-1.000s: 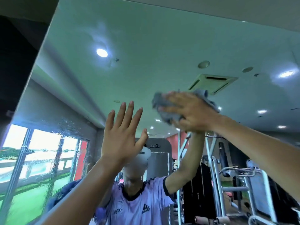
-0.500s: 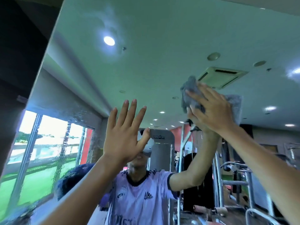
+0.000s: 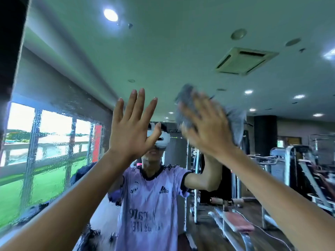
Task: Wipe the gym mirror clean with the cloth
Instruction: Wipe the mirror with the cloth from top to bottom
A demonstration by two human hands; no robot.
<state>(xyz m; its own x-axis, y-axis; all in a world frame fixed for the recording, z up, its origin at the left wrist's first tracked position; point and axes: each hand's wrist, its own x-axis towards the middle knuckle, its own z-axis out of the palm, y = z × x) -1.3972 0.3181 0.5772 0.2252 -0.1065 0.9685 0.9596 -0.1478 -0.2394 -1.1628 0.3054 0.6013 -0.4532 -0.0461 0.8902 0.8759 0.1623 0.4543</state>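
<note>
gym mirror (image 3: 163,51) fills the head view, its left part streaked wet. left hand (image 3: 130,131) is held flat at the glass, fingers straight. just beside it, the blurred right hand (image 3: 208,129) presses the grey cloth (image 3: 236,120) to the mirror with fingers spread.

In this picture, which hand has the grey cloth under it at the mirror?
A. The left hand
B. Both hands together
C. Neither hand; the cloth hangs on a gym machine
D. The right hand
D: the right hand presses the grey cloth against the mirror, while the left hand is raised beside it with straight fingers and no cloth.
</note>
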